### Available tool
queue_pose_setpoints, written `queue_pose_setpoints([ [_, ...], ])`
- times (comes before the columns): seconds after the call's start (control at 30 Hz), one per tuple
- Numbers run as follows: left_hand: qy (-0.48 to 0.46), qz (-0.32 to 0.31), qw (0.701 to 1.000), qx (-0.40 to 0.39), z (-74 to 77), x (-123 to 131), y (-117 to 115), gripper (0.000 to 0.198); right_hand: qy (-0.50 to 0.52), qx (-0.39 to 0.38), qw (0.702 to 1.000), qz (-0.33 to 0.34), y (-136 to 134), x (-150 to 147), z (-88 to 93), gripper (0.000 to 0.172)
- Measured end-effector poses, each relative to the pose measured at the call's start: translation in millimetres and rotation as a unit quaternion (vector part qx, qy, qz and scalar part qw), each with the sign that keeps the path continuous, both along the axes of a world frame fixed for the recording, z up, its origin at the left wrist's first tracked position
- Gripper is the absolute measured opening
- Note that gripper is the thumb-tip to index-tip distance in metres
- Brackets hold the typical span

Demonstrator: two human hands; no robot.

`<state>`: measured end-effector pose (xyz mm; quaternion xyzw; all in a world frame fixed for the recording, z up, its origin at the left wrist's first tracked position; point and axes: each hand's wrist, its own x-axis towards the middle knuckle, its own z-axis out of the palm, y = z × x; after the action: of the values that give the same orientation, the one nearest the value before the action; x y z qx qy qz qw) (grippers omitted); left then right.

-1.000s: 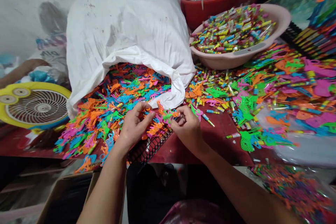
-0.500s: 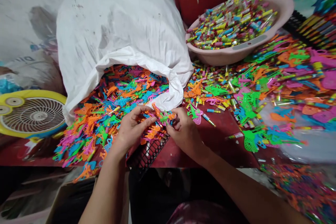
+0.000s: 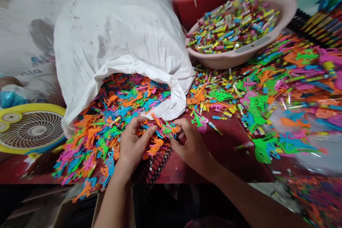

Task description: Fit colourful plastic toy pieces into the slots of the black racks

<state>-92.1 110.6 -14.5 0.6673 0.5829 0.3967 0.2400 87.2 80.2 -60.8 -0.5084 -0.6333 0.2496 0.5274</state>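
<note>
My left hand (image 3: 133, 144) and my right hand (image 3: 190, 142) meet over the near edge of a red table (image 3: 229, 142). Between their pinched fingertips is a small bunch of plastic toy pieces (image 3: 165, 128), green, orange and blue. A heap of the same bright pieces (image 3: 117, 114) spills from the mouth of a big white sack (image 3: 120, 35) lying just beyond my hands. Under my hands a black wire basket (image 3: 153, 167) shows at the table edge.
A pink basin (image 3: 240, 55) full of small wrapped tubes stands at the back right, a red tub (image 3: 211, 0) behind it. More toy pieces and green rackets (image 3: 260, 149) litter the right side. A yellow fan (image 3: 29, 128) lies at the left.
The view has tilted down a little, so everything sits lower in the picture. My hands stay together on the same bunch of pieces, fingers shifting slightly.
</note>
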Motion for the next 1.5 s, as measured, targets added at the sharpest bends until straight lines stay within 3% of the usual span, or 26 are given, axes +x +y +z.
queue_pose_setpoints([
  [0.3,0.028,0.042,0.999,0.007,-5.1,4,0,0.039,-0.003,0.035,0.998,0.046,4,5,0.6,0.037],
  [0.6,0.055,0.069,0.996,0.011,0.7,11,-2,0.041,-0.003,0.018,0.997,0.073,6,9,2.8,0.034],
  [0.73,0.050,0.076,0.996,0.007,2.1,14,-3,0.041,-0.033,0.045,0.994,0.096,6,9,4.3,0.035],
  [1.0,0.032,0.042,0.998,-0.022,1.1,8,-1,0.047,-0.001,0.042,0.989,0.139,7,12,4.4,0.028],
  [1.17,0.009,-0.033,0.998,-0.053,10.5,3,-5,0.049,0.021,0.095,0.991,0.088,3,14,7.2,0.040],
  [1.3,-0.010,-0.046,0.997,-0.053,18.1,6,-6,0.051,-0.018,0.123,0.988,0.094,3,16,11.6,0.023],
  [1.5,-0.043,-0.022,0.994,-0.095,19.0,9,-5,0.048,0.035,0.075,0.986,0.146,11,26,17.0,0.011],
])
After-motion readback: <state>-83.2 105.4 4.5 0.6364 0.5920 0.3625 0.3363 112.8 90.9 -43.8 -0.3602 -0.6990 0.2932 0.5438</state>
